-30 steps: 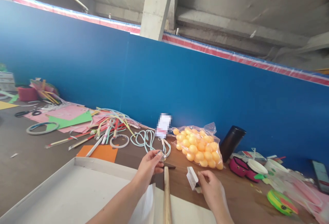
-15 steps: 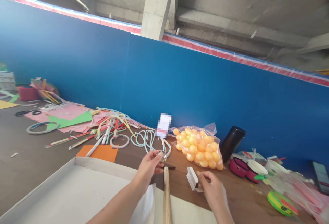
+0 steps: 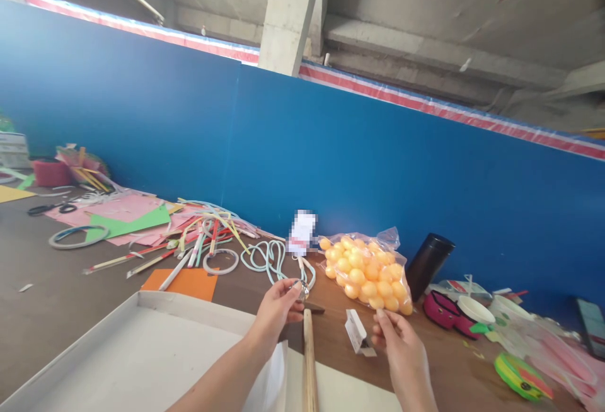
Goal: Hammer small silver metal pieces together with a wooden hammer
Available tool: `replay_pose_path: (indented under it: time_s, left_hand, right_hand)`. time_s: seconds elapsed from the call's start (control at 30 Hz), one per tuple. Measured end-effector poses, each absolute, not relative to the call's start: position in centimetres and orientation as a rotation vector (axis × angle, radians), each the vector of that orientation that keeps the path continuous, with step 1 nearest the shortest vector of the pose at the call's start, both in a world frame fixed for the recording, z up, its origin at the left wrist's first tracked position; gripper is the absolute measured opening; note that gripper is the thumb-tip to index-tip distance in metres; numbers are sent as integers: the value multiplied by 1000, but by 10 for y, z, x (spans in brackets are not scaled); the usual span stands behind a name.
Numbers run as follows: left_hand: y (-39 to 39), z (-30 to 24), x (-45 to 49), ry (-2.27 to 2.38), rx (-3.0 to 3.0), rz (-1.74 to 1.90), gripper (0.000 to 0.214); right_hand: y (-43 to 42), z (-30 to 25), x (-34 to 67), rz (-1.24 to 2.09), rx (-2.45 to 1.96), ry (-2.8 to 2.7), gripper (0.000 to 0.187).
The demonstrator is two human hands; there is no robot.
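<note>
My left hand (image 3: 278,311) is closed in a pinch on a small shiny metal piece (image 3: 303,290), too small to name, above the far end of a wooden stick (image 3: 309,355). To the right, the fingertips of my right hand (image 3: 397,336) are pressed together; whether something tiny sits between them I cannot make out. Just left of those fingers a small white box (image 3: 355,331) with an open flap lies on the brown table (image 3: 338,368), apart from the hand. Behind both hands is a clear bag of orange balls (image 3: 366,273).
A white tray (image 3: 142,330) fills the front left. Light blue cord (image 3: 265,259), a paper pile (image 3: 137,210) and scissors (image 3: 51,208) lie farther back. On the right are a black cylinder (image 3: 429,267), a pink case (image 3: 444,311), a tape roll (image 3: 522,377) and a phone (image 3: 590,324).
My right hand has let go of the small white box and moved slightly right and up. The box stays on the table. My left hand keeps its pinch in nearly the same place.
</note>
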State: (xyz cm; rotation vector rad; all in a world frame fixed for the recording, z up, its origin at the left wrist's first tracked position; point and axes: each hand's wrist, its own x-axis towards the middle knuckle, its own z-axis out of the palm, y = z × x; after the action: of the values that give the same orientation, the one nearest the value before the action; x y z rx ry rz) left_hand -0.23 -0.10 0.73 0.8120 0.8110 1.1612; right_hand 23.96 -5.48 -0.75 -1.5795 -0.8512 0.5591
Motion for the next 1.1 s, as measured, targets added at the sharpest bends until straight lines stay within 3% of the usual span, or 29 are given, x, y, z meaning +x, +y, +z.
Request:
replay_pose_path:
  time_s: [0.4,0.67,0.97,1.1]
  left_hand:
    - [5,4,4,850,827,1232,43]
    - [7,2,5,842,816,1228,43]
    - [6,4,4,846,783,1290,42]
    - [9,0,3,827,747,1308,43]
  right_hand:
    - [-67,12,203,619,-1185,-828,26]
    - [-54,21,169,724,-1151,-959,21]
    - [12,24,138,732,-1230,-1136,35]
    - [26,12,126,726,-1267,-1171,33]
